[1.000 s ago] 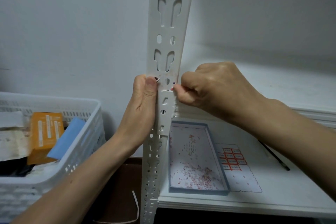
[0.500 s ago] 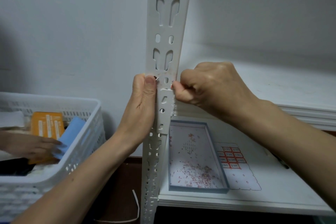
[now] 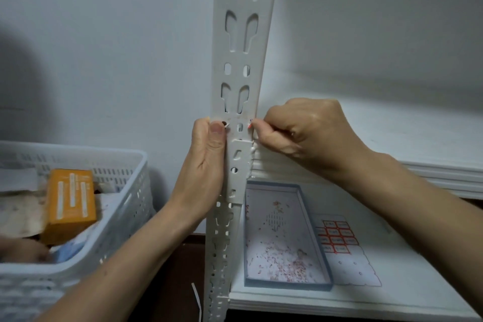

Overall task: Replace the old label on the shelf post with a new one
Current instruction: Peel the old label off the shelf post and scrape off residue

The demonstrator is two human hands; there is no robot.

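A white perforated shelf post [image 3: 241,60] stands upright in the middle of the view. My left hand [image 3: 206,159] wraps its left edge, thumb pressed beside a small red-edged label scrap [image 3: 226,125]. My right hand [image 3: 300,133] is curled against the post's right edge, fingertips pinching at another red label remnant [image 3: 250,125]. A sheet of new red-bordered labels [image 3: 337,238] lies on the white shelf [image 3: 392,282], right of a shallow grey tray [image 3: 285,285] holding several scraped label bits.
A white plastic basket [image 3: 115,217] at the left holds an orange box [image 3: 69,204], papers and blue items. Another person's hand [image 3: 23,252] reaches into it at the lower left. A white wall is behind. Dark floor shows below the shelf.
My hands have stayed on the post at the label spot, with only slight finger motion. The other person's hand in the basket has shifted lower and to the left.
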